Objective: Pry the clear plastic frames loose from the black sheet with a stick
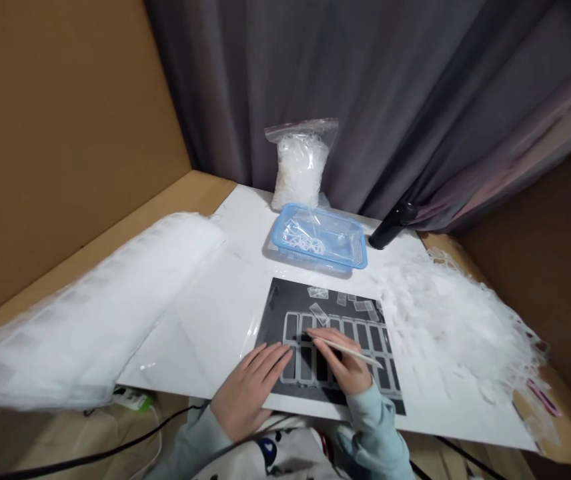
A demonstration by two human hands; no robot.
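My right hand (346,360) is closed around a slim white stick-like tool (358,353), held like a pen. Its dark tip points left, over the rows of white-edged rectangular frames (291,315) on a black mat (269,317). My left hand (250,393) lies flat with fingers stretched out, at the left end of the lower row of frames. Both hands cover parts of the rows. Toward the mat's far edge lie several small clear rectangular pieces (319,312), some overlapping.
Behind the mat stands a blue basket (358,253) with clear plastic and white pieces inside, near a filled zip bag (300,170). A black cylindrical object (390,227) leans at the back right. Translucent material is heaped left (100,307) and right (455,320). Cardboard walls flank the white table (190,333).
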